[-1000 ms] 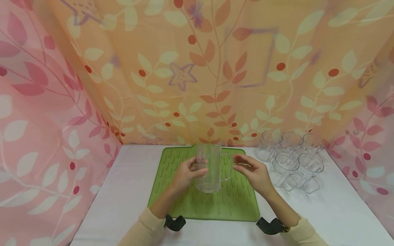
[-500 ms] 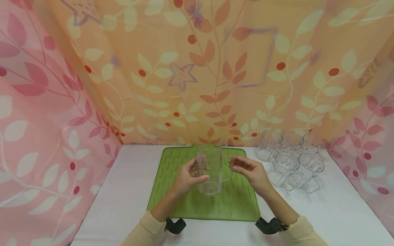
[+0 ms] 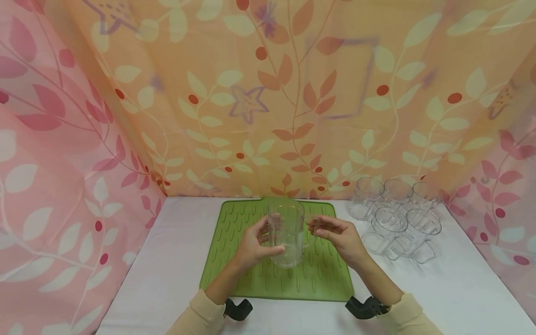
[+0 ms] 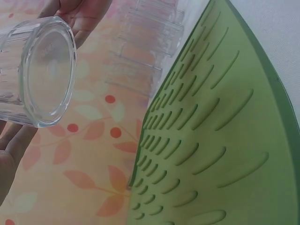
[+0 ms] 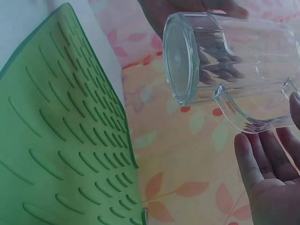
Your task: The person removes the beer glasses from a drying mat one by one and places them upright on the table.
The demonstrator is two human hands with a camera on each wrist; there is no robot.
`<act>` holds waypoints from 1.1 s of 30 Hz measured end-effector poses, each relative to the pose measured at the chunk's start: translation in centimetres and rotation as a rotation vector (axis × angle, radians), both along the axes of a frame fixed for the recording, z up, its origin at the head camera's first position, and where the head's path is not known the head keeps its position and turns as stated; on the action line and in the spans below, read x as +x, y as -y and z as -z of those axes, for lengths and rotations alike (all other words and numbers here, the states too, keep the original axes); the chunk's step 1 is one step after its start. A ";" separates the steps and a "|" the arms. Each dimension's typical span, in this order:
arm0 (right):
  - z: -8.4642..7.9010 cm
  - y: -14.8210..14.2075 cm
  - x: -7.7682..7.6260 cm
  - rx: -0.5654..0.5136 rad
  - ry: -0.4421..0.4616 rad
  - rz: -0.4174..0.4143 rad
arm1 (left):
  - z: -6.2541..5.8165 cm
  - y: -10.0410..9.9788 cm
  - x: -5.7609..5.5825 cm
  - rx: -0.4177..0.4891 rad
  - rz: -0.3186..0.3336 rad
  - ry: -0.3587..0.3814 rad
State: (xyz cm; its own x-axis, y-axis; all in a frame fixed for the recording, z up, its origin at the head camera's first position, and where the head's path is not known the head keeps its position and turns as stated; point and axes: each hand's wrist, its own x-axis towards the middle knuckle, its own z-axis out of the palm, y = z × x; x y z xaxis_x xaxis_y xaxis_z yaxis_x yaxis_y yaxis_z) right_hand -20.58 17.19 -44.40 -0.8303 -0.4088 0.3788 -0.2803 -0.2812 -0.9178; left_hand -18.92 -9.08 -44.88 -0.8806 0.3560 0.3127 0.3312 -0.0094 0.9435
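Note:
A clear glass mug [image 3: 289, 256] is held upright above a green ridged mat [image 3: 310, 286]. My left hand [image 3: 252, 246] grips its body from the left, thumb in front and fingers behind. At the mug's other side is my right hand [image 3: 344, 239], with the fingertips at the handle. In the right wrist view, fairly straight fingers [image 5: 265, 157] meet the outer edge of the handle [image 5: 234, 112], and the thumb stands apart from them. The left wrist view shows the mug's round base [image 4: 51, 70], raised off the mat.
Several clear mugs [image 3: 389, 221] stand grouped at the back right of the white-covered table [image 3: 155, 279]. A patterned orange curtain [image 3: 217, 135] closes off the back. Pink patterned cloth [image 3: 79, 218] hangs at the sides.
The mug has come slightly nearer and to the right, held by the left hand. My right hand has moved left, its fingertips coming onto the handle.

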 end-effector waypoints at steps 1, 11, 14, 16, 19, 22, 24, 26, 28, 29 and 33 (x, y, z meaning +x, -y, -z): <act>0.0 0.0 0.0 -0.001 -0.008 -0.004 | 0.0 0.0 0.0 -0.003 0.003 -0.006; -0.3 0.2 0.2 0.016 -0.017 -0.008 | 0.0 -0.1 0.1 -0.020 0.028 -0.072; -0.4 0.2 0.3 0.027 -0.028 0.005 | 0.1 -0.1 0.1 -0.016 0.037 -0.083; -0.4 0.2 0.3 0.035 -0.036 0.018 | 0.3 0.0 0.1 -0.009 0.047 -0.085; -0.3 0.2 0.4 0.048 -0.044 0.035 | 0.4 0.0 0.1 0.000 0.059 -0.090; -0.3 0.1 0.3 0.056 -0.049 0.040 | 0.5 0.0 0.1 0.010 0.068 -0.094; -0.3 0.1 0.3 0.065 -0.055 0.042 | 0.4 -0.1 0.1 0.010 0.070 -0.096; -0.3 -0.1 0.3 0.071 -0.067 0.041 | 0.4 -0.1 0.1 0.009 0.071 -0.099; -0.4 -0.2 0.3 0.078 -0.079 0.036 | 0.4 -0.1 0.1 0.006 0.071 -0.103; -0.4 -0.3 0.3 0.077 -0.084 0.031 | 0.4 -0.1 0.1 0.004 0.071 -0.106; -0.6 -0.6 0.1 0.070 -0.091 0.002 | 0.4 -0.2 0.1 0.002 0.070 -0.117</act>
State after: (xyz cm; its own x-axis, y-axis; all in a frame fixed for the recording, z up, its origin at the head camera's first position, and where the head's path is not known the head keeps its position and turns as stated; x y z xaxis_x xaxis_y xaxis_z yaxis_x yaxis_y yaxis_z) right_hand -20.46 17.78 -43.84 -0.7948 -0.4352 0.4231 -0.3636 -0.2169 -0.9060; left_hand -18.81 -8.92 -45.32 -0.8111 0.4145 0.4128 0.4375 -0.0385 0.8984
